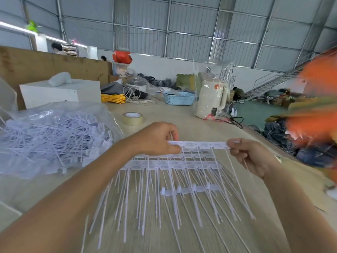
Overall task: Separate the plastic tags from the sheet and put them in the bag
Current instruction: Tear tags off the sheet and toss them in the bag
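At frame centre, the left hand (160,138) and right hand (248,154) each pinch one end of a strip of joined white plastic tags (198,144). More strips (171,165) lie below on the table (182,123). The bag (54,136) sits at left. The tags look light and bendy, best gripped by their flat heads.

A warehouse or factory hall. Across the top of the frame runs a corrugated metal roof (182,21) on steel beams. At right, a metal staircase (273,83) climbs the wall above heaps of goods (277,132) on a green floor. The long tabletop (173,114) carries packing tape (132,118), a blue basket (179,98) and a bagged kettle (211,97).
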